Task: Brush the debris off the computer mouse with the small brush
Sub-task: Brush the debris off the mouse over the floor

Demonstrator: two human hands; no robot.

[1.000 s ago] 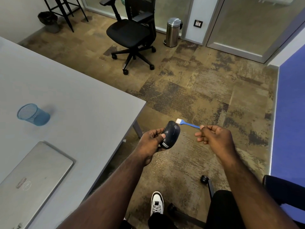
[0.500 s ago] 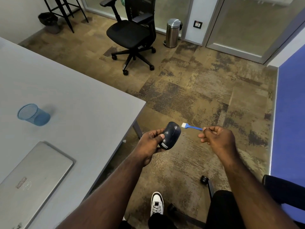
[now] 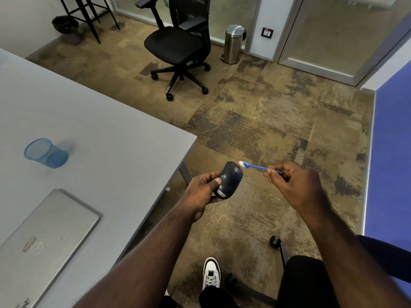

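Observation:
My left hand [image 3: 203,191] grips a dark blue computer mouse [image 3: 229,179] in the air beyond the table corner, its top facing me and a small label at its near end. My right hand [image 3: 295,185] pinches the handle of a small blue brush [image 3: 254,166]. The brush's white bristle tip touches the far right edge of the mouse. Both hands hover over the carpet, not the table.
A grey table [image 3: 93,134] fills the left, carrying a shut silver laptop [image 3: 42,241] and a blue mesh cup [image 3: 45,153]. A black office chair [image 3: 180,45] and a steel bin [image 3: 233,44] stand farther off. My white shoe [image 3: 210,276] and seat base are below.
My right hand drew the brush away from the mouse to the right, then brought it back left so the bristles touch the mouse's far edge. The left hand held steady.

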